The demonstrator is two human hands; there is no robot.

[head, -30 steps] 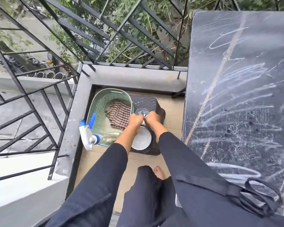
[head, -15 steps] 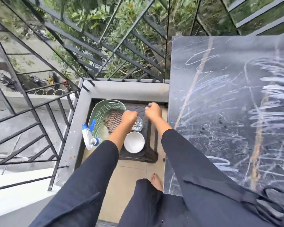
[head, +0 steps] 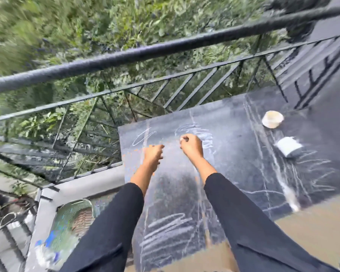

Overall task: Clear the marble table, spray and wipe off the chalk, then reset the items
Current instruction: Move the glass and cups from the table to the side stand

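The dark marble table [head: 234, 154] is covered in white chalk scribbles. Both my hands hover over its left part. My right hand [head: 191, 147] is curled, and a small white piece [head: 182, 138] shows at its fingertips. Just to its left, my left hand [head: 153, 156] has its fingers curled with nothing visible in it. A cream cup [head: 272, 119] and a white cylinder-shaped item [head: 289, 146] stand on the table's far right. The whole view is motion-blurred.
A green basket [head: 73, 209] with a checked cloth [head: 83, 219] sits on the floor at lower left, beside a blurred blue-and-white spray bottle [head: 49, 242]. A black metal railing [head: 126, 54] runs behind and left of the table, with foliage beyond it.
Both hands have risen from the stool and basket on the floor to above the table top. The view has swung up and right, bringing the cup and white item into sight.
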